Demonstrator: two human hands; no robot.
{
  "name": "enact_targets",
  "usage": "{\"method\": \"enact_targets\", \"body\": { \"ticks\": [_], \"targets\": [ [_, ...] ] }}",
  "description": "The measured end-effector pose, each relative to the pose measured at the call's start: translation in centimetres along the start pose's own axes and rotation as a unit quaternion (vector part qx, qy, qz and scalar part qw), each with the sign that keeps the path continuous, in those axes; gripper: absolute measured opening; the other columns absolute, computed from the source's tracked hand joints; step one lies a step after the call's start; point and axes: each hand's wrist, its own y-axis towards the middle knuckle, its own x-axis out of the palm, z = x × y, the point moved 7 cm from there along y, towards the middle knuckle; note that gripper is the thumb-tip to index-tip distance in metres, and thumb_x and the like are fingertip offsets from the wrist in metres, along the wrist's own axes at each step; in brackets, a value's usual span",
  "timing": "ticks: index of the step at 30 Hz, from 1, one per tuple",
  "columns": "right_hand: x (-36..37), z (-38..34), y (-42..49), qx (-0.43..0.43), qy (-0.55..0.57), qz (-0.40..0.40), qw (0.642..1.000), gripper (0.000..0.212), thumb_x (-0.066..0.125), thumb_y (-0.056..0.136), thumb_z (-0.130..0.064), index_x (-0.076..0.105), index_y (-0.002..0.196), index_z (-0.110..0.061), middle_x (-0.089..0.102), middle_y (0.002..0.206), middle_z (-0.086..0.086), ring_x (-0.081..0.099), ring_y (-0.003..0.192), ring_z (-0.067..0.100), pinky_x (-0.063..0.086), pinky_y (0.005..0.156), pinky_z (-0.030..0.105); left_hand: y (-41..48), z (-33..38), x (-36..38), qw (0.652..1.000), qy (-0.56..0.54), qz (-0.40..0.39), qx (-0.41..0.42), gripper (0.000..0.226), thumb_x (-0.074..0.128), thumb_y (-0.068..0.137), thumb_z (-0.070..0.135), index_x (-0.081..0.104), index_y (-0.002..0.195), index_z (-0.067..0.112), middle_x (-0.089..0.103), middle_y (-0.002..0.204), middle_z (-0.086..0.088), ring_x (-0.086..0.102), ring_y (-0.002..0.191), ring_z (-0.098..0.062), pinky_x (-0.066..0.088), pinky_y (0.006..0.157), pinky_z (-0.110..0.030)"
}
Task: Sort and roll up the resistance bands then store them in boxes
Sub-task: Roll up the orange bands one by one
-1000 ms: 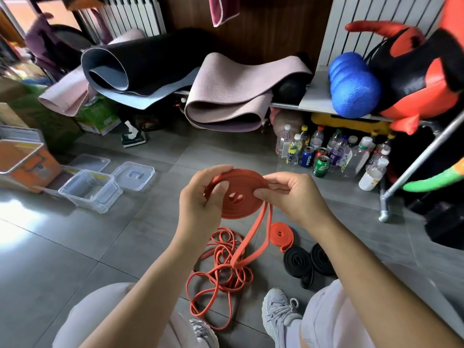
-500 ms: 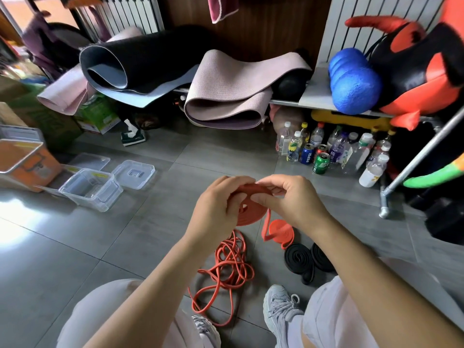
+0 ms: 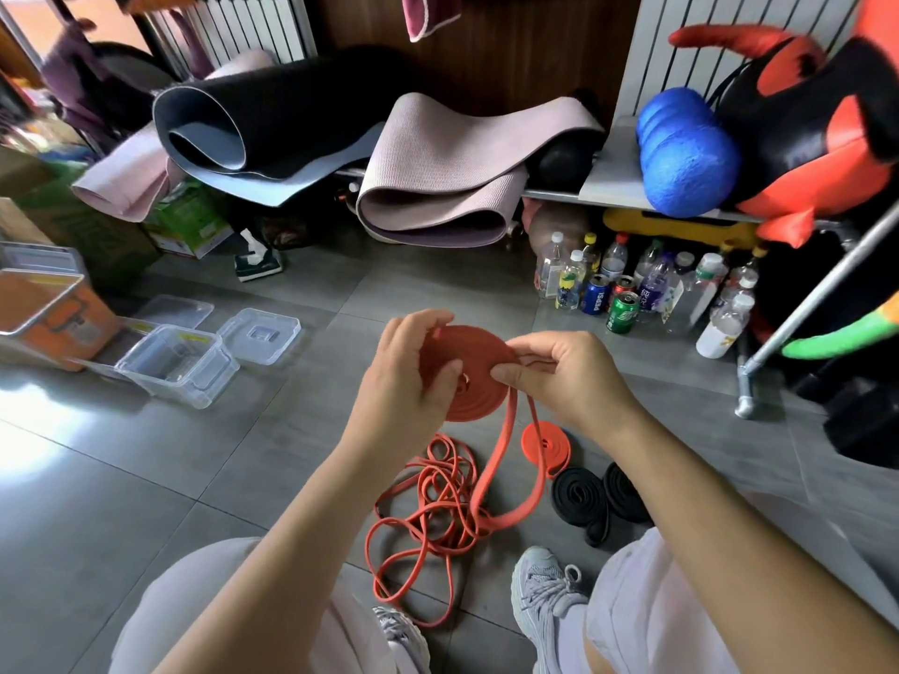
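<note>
A wide orange band, partly wound into a flat coil (image 3: 479,377), is held up over the floor. My left hand (image 3: 408,377) grips the coil's left side, thumb across its face. My right hand (image 3: 559,372) pinches the coil's right edge, where the loose tail (image 3: 496,469) hangs down in a loop. On the floor below lie a tangle of thin orange bands (image 3: 433,508), a small rolled orange band (image 3: 546,442) and two rolled black bands (image 3: 584,496). A clear open box (image 3: 177,364) stands at the left with its lid (image 3: 259,335) beside it.
An orange-lined bin (image 3: 46,313) sits at far left. Rolled mats (image 3: 438,172) lie on a low rack behind. Bottles and cans (image 3: 627,289) crowd the floor at the back right beside a metal frame leg (image 3: 746,381). My shoes (image 3: 545,595) flank the tangle.
The coil turned in my hands and has grown slightly. Both hands closed in on it, then spread again. The hanging tail swung and now loops down to the floor.
</note>
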Motion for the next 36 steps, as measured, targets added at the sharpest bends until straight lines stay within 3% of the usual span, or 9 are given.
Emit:
{"method": "enact_targets", "body": {
  "ticks": [2, 5, 13, 17, 21, 26, 29, 32, 36],
  "targets": [
    [0.4, 0.2, -0.2, -0.001, -0.041, -0.01, 0.999, 0.021, 0.076, 0.076, -0.01, 0.073, 0.092, -0.023, 0.074, 0.087, -0.002, 0.07, 0.081, 0.013, 0.056, 0.082, 0.036, -0.5, 0.6, 1.2, 0.99, 0.111, -0.054, 0.067, 0.055, 0.056, 0.079, 0.014, 0.042, 0.13, 0.028, 0.046, 0.123, 0.002, 0.051, 0.106, -0.017, 0.044, 0.084, -0.026],
    [0.8, 0.1, -0.3, -0.011, -0.069, -0.02, 0.997, 0.026, 0.075, 0.077, -0.01, 0.073, 0.102, -0.017, 0.073, 0.09, -0.004, 0.07, 0.084, 0.011, 0.056, 0.082, 0.033, -0.8, 1.0, 2.2, 0.975, 0.164, -0.086, 0.124, 0.042, 0.039, 0.088, 0.026, 0.04, 0.128, 0.039, 0.053, 0.113, 0.001, 0.053, 0.101, -0.024, 0.051, 0.078, -0.037],
    [-0.3, 0.3, 0.3, 0.003, 0.009, 0.006, 1.0, 0.03, 0.077, 0.074, -0.01, 0.068, 0.086, -0.036, 0.072, 0.084, -0.009, 0.07, 0.08, 0.007, 0.054, 0.08, 0.027, 0.0, 0.2, 0.5, 0.999, -0.003, 0.017, 0.038, 0.042, 0.054, 0.082, 0.008, 0.059, 0.118, 0.029, 0.051, 0.102, 0.016, 0.05, 0.097, 0.005, 0.038, 0.086, -0.007],
    [-0.4, 0.1, 0.3, 0.001, 0.049, 0.015, 0.999, 0.03, 0.076, 0.074, -0.007, 0.068, 0.087, -0.033, 0.07, 0.079, -0.018, 0.068, 0.078, 0.0, 0.052, 0.077, 0.017, 0.2, 0.0, -0.6, 0.992, -0.106, 0.065, -0.011, 0.044, 0.055, 0.08, 0.009, 0.054, 0.109, 0.042, 0.058, 0.109, 0.01, 0.055, 0.101, -0.004, 0.042, 0.089, -0.014],
    [-0.5, -0.1, 0.4, 0.009, 0.09, 0.015, 0.996, 0.026, 0.074, 0.075, -0.006, 0.069, 0.085, -0.029, 0.07, 0.079, -0.016, 0.068, 0.075, 0.0, 0.052, 0.075, 0.014, 0.3, -0.4, -0.4, 0.982, -0.174, 0.057, -0.049, 0.048, 0.058, 0.084, -0.005, 0.055, 0.105, 0.037, 0.058, 0.105, 0.014, 0.056, 0.093, 0.001, 0.046, 0.079, -0.012],
    [-0.2, 0.6, 0.3, 0.008, 0.029, 0.013, 0.999, 0.028, 0.076, 0.074, -0.008, 0.069, 0.084, -0.034, 0.071, 0.081, -0.011, 0.069, 0.078, 0.008, 0.054, 0.079, 0.027, 0.1, 0.1, 0.4, 0.998, 0.065, -0.009, 0.025, 0.045, 0.061, 0.082, 0.009, 0.049, 0.123, 0.021, 0.047, 0.119, 0.005, 0.047, 0.099, -0.009, 0.037, 0.082, -0.015],
    [0.3, 0.7, 0.1, -0.003, -0.027, 0.003, 1.0, 0.025, 0.075, 0.076, -0.009, 0.073, 0.098, -0.02, 0.071, 0.089, -0.007, 0.069, 0.087, 0.012, 0.054, 0.084, 0.032, -0.9, 1.1, 2.3, 0.97, 0.185, -0.082, 0.135, 0.053, 0.053, 0.085, 0.013, 0.038, 0.133, 0.029, 0.047, 0.126, -0.002, 0.047, 0.11, -0.024, 0.047, 0.087, -0.035],
    [0.3, 0.5, -0.1, -0.002, -0.036, -0.008, 0.999, 0.028, 0.075, 0.077, -0.008, 0.072, 0.104, -0.017, 0.071, 0.092, -0.006, 0.069, 0.09, 0.013, 0.055, 0.086, 0.033, -0.8, 0.8, 2.4, 0.971, 0.178, -0.077, 0.14, 0.042, 0.041, 0.09, 0.017, 0.043, 0.128, 0.033, 0.052, 0.11, -0.004, 0.051, 0.099, -0.025, 0.052, 0.078, -0.039],
    [-0.1, 0.3, 0.1, 0.0, -0.01, -0.002, 1.0, 0.027, 0.076, 0.076, -0.009, 0.071, 0.095, -0.028, 0.072, 0.093, -0.004, 0.069, 0.091, 0.014, 0.054, 0.088, 0.034, -0.5, 0.7, 2.3, 0.981, 0.13, -0.056, 0.132, 0.048, 0.047, 0.087, 0.005, 0.048, 0.126, 0.033, 0.051, 0.105, -0.004, 0.05, 0.097, -0.022, 0.043, 0.081, -0.029]
  ]
}}
